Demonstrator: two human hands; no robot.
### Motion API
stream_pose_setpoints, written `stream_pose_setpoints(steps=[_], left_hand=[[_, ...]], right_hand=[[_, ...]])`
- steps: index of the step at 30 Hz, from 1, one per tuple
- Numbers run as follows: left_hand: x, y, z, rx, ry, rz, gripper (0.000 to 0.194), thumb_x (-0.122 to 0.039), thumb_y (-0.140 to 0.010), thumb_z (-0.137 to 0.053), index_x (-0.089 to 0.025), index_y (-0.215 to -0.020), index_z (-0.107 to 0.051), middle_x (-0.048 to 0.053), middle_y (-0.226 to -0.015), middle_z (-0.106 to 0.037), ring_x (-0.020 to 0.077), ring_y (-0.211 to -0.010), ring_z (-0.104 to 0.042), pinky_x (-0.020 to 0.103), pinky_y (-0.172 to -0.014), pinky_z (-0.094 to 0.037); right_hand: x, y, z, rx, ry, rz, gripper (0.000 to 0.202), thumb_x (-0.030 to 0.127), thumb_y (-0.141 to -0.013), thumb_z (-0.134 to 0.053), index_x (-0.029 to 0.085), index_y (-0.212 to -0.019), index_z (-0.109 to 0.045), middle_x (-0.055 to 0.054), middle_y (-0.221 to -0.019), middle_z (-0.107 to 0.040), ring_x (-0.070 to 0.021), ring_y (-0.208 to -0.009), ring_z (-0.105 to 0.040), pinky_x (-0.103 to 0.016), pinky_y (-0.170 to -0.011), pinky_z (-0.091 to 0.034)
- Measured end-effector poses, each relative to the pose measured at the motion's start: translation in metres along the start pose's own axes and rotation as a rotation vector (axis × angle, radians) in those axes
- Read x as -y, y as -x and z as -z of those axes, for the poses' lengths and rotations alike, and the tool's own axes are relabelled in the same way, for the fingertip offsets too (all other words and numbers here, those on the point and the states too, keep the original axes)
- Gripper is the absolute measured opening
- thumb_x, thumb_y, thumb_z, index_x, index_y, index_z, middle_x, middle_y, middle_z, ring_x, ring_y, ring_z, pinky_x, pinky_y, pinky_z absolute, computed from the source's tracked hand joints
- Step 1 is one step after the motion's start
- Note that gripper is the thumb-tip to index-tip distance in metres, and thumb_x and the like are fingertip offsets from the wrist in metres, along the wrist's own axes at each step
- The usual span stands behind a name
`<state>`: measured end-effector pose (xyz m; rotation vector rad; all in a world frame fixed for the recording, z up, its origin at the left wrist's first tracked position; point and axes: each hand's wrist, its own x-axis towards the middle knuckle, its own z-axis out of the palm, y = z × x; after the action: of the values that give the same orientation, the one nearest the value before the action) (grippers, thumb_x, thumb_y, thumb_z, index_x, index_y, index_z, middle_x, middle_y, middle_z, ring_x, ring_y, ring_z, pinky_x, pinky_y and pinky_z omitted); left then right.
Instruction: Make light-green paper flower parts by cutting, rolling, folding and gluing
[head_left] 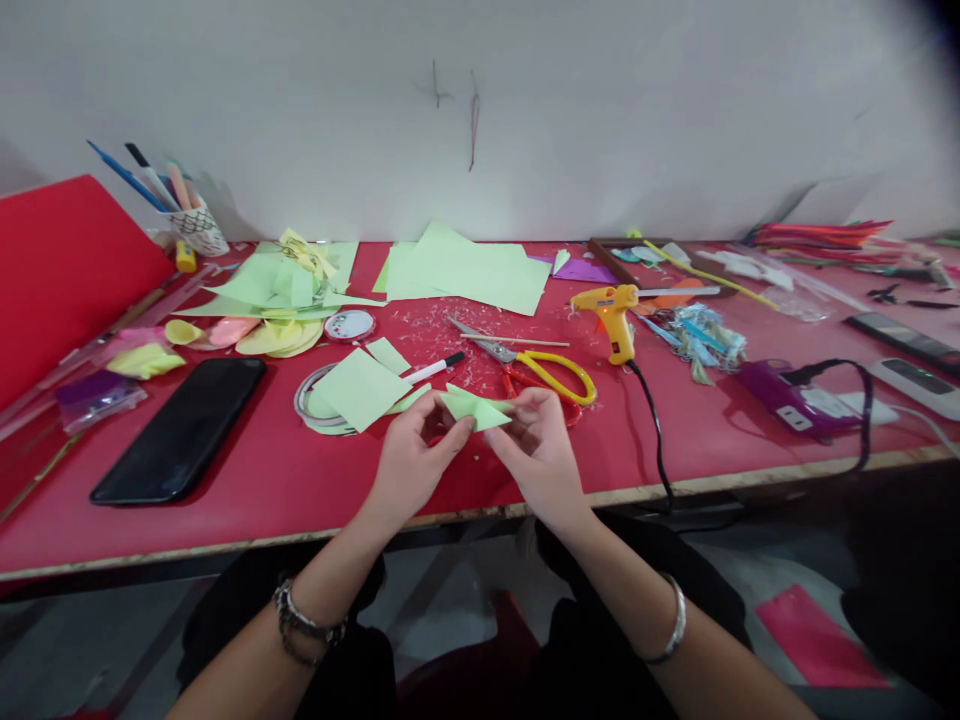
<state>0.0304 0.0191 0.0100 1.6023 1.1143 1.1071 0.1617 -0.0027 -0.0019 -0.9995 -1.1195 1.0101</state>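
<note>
Nearest the camera, 2 bare forearms with wrist bangles reach over the near edge of the red table point(247, 490). The left hand point(409, 460) and right hand point(536, 450) meet at the centre, each pinching 1 end of a small folded pale-green paper piece point(474, 408) held just above the tabletop. It already shows creases and a pointed shape, so folding looks partly done, though how much is left cannot be told.

At 11 o'clock from the hands lies a flat pale-green paper square point(360, 388) over a white ring. At 1 o'clock rest yellow-handled scissors point(540, 368), and further that way a yellow glue gun point(613, 315). At 9 o'clock lies a black phone point(184, 428). Far at 10 o'clock, a white patterned cup point(196, 230) holds several pens and brushes, upright and leaning.
</note>
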Motion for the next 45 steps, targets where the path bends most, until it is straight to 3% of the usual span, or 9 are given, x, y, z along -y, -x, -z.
stream_pose_setpoints(steps=[2,6,12,16,22,30,36,41,45], left_hand=[[-0.001,0.000,0.000,-0.013,-0.023,0.007,0.017,-0.032,-0.077,-0.055,-0.016,-0.083,-0.056,0.000,-0.071,-0.057,0.0142,-0.073,-0.056,0.024,-0.068,-0.044],[-0.004,0.000,0.001,0.007,-0.070,-0.008,0.017,-0.031,-0.076,-0.057,-0.015,-0.082,-0.056,0.001,-0.074,-0.059,0.0132,-0.069,-0.055,0.024,-0.066,-0.044],[-0.001,0.002,0.001,0.099,-0.118,-0.093,0.019,-0.031,-0.079,-0.054,-0.015,-0.089,-0.056,0.003,-0.082,-0.060,0.0136,-0.074,-0.055,0.024,-0.069,-0.044],[-0.001,0.002,0.003,0.074,-0.171,-0.094,0.021,-0.033,-0.078,-0.055,-0.015,-0.089,-0.057,0.003,-0.080,-0.059,0.0133,-0.073,-0.055,0.022,-0.066,-0.044],[-0.005,0.000,0.006,0.070,-0.156,-0.094,0.020,-0.033,-0.077,-0.056,-0.016,-0.086,-0.059,0.001,-0.078,-0.061,0.0121,-0.070,-0.056,0.021,-0.062,-0.044],[-0.005,-0.002,0.011,0.086,-0.127,-0.087,0.020,-0.033,-0.075,-0.059,-0.016,-0.084,-0.064,0.002,-0.077,-0.063,0.0123,-0.069,-0.056,0.021,-0.062,-0.046],[-0.008,-0.002,0.013,0.128,-0.163,-0.108,0.017,-0.030,-0.076,-0.058,-0.016,-0.082,-0.065,0.002,-0.076,-0.064,0.0125,-0.070,-0.057,0.022,-0.064,-0.046],[-0.010,-0.002,0.015,0.138,-0.166,-0.107,0.016,-0.030,-0.076,-0.058,-0.017,-0.082,-0.064,0.002,-0.079,-0.065,0.0130,-0.073,-0.058,0.022,-0.066,-0.046],[-0.010,-0.003,0.015,0.122,-0.111,-0.070,0.016,-0.030,-0.076,-0.058,-0.017,-0.086,-0.059,0.000,-0.077,-0.063,0.0110,-0.070,-0.057,0.019,-0.063,-0.046]], right_hand=[[-0.001,0.001,0.001,0.013,0.007,0.040,0.029,0.021,-0.070,-0.059,0.025,-0.089,-0.037,-0.001,-0.091,-0.054,-0.0118,-0.076,-0.058,-0.025,-0.067,-0.050],[0.000,0.001,0.006,0.124,0.209,0.136,0.016,0.025,-0.075,-0.055,0.022,-0.090,-0.050,-0.006,-0.101,-0.048,-0.0171,-0.096,-0.052,-0.030,-0.078,-0.046],[0.001,-0.004,0.007,0.014,0.318,0.168,0.004,0.022,-0.076,-0.056,0.020,-0.079,-0.055,-0.003,-0.087,-0.052,-0.0156,-0.086,-0.053,-0.031,-0.081,-0.042],[0.003,-0.004,0.008,-0.001,0.296,0.146,0.004,0.022,-0.076,-0.056,0.019,-0.075,-0.058,-0.004,-0.090,-0.054,-0.0169,-0.091,-0.053,-0.031,-0.081,-0.041],[0.002,-0.003,0.009,0.008,0.249,0.008,0.009,0.026,-0.075,-0.056,0.018,-0.077,-0.055,0.000,-0.072,-0.054,-0.0122,-0.068,-0.050,-0.027,-0.067,-0.041],[-0.002,-0.003,0.008,0.012,0.122,-0.067,0.013,0.030,-0.075,-0.058,0.019,-0.073,-0.051,0.002,-0.068,-0.054,-0.0094,-0.062,-0.050,-0.023,-0.060,-0.042],[-0.001,-0.004,0.008,0.132,-0.042,-0.104,0.026,0.027,-0.074,-0.060,0.024,-0.096,-0.047,0.004,-0.071,-0.060,-0.0106,-0.063,-0.056,-0.024,-0.058,-0.046],[-0.002,-0.003,0.010,0.121,0.022,-0.064,0.007,0.025,-0.075,-0.059,0.021,-0.080,-0.056,0.001,-0.077,-0.062,-0.0107,-0.071,-0.057,-0.024,-0.067,-0.046],[-0.003,-0.003,0.010,0.030,-0.003,-0.073,0.011,0.025,-0.073,-0.062,0.020,-0.070,-0.053,0.004,-0.067,-0.059,-0.0091,-0.062,-0.055,-0.022,-0.059,-0.044]])
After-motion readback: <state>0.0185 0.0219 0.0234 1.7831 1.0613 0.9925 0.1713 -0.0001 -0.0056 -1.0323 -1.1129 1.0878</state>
